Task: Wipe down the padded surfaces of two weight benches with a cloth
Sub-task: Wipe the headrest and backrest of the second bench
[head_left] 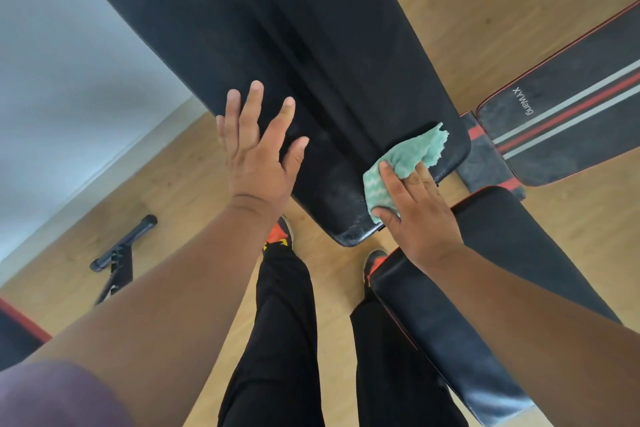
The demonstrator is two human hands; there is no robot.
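A long black padded backrest [263, 45] runs from the top of the view down to my legs, its near end scuffed and dusty. My left hand [258, 152] lies flat on its left side, fingers straight and spread. My right hand [415, 215] presses a green patterned cloth [405, 159] onto the pad's near right corner, fingers lying over the cloth. A second bench pad [568, 114] with red and grey stripes and white lettering lies at the right. Under my right forearm sits a black seat pad [485, 274] with red trim.
Light wooden floor [180, 198] surrounds the benches. A black metal bench foot [121, 253] lies on the floor at the left, near a pale wall [62, 80]. My legs in black trousers and orange-black shoes [278, 239] stand between the pads. A red-edged pad corner shows at the far left.
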